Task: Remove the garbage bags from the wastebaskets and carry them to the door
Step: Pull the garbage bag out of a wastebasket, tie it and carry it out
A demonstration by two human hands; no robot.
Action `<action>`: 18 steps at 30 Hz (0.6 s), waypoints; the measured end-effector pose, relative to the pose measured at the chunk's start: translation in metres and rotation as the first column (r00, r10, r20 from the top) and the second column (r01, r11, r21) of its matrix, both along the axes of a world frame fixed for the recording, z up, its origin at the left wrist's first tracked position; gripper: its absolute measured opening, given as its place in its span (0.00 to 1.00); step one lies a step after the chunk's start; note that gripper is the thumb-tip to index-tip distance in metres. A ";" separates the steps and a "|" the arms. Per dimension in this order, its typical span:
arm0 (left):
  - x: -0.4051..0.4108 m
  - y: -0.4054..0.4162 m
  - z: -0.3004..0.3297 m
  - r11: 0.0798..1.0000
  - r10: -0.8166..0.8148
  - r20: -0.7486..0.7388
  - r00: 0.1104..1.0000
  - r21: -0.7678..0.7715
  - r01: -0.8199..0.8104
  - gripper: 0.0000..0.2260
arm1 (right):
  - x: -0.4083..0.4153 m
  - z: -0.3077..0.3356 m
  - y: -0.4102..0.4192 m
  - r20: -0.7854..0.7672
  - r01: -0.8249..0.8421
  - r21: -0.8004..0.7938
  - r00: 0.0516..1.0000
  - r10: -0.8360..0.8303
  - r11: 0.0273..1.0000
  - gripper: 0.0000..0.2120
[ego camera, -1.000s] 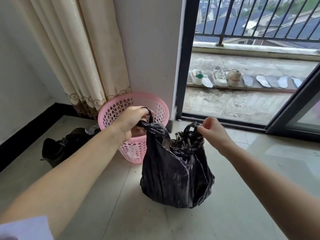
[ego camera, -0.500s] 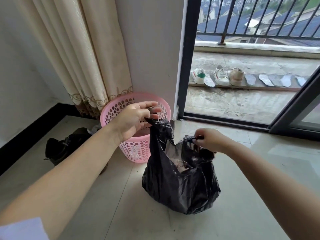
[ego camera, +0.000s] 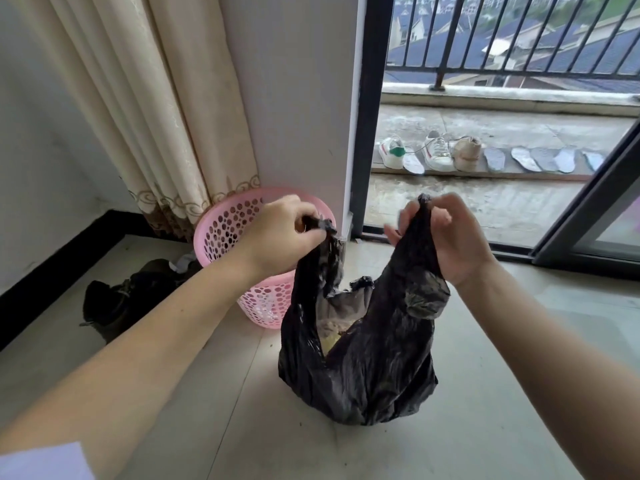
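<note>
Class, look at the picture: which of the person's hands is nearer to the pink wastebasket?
Left. The left hand hovers just over the pink wastebasket rim, gripping the bag; the right hand is farther right, beyond the black garbage bag.

Ahead of you at eleven o'clock a cream curtain (ego camera: 156,109) with patterned hem, at nine o'clock dark boots (ego camera: 128,299) on the tiled floor (ego camera: 242,427), at one o'clock white sneakers (ego camera: 429,152) and grey insoles (ego camera: 540,159) lined along the balcony, a dark railing (ego camera: 512,36) beyond.
</note>
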State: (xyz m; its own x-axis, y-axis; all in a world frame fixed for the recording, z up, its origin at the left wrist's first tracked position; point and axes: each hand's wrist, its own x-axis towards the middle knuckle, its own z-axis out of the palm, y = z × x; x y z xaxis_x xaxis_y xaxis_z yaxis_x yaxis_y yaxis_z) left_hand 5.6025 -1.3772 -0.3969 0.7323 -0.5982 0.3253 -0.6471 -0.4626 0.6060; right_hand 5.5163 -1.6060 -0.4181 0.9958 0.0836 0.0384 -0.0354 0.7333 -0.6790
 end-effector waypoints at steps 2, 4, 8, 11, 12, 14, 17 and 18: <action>-0.008 -0.002 0.015 0.961 -0.129 -0.279 0.952 -0.270 0.051 0.13 | 0.001 0.000 0.000 -0.045 0.040 0.063 0.998 -0.037 0.997 0.11; -0.015 -0.003 0.022 0.940 -0.218 -0.334 0.917 -0.325 0.105 0.11 | 0.002 0.001 0.003 -0.021 -0.044 -0.021 0.999 0.044 0.999 0.10; -0.032 -0.010 0.022 0.936 -0.352 -0.122 0.928 -0.022 0.352 0.06 | 0.002 0.002 0.014 -0.114 -0.300 -0.576 0.951 0.288 0.761 0.27; -0.038 -0.017 0.019 0.897 -0.431 -0.087 0.898 0.069 0.437 0.03 | 0.000 0.001 0.044 -0.136 -0.251 -0.923 0.921 0.364 0.292 0.06; -0.038 -0.018 0.018 0.895 -0.436 -0.108 0.894 0.051 0.443 0.04 | 0.001 -0.001 0.051 -0.132 -0.225 -0.945 0.925 0.355 0.236 0.14; -0.034 -0.018 0.015 0.904 -0.426 -0.190 0.884 -0.063 0.422 0.05 | 0.002 -0.002 0.057 -0.156 -0.250 -0.887 0.953 0.258 0.387 0.16; -0.025 -0.013 0.003 0.937 -0.346 -0.295 0.891 -0.147 0.316 0.12 | 0.002 -0.002 0.046 -0.202 -0.227 -0.763 0.973 0.111 0.605 0.14; -0.023 -0.011 -0.003 0.946 -0.324 -0.335 0.885 -0.111 0.304 0.16 | 0.002 -0.002 0.043 -0.222 -0.224 -0.736 0.971 0.085 0.638 0.15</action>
State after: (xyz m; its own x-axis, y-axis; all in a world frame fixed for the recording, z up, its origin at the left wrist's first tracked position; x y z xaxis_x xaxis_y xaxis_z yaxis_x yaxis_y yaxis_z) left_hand 5.5791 -1.3881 -0.4001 0.5806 -0.8044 0.1258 -0.4995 -0.2299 0.8353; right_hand 5.5181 -1.5632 -0.4203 0.9515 0.1670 -0.2586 -0.2529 -0.0545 -0.9659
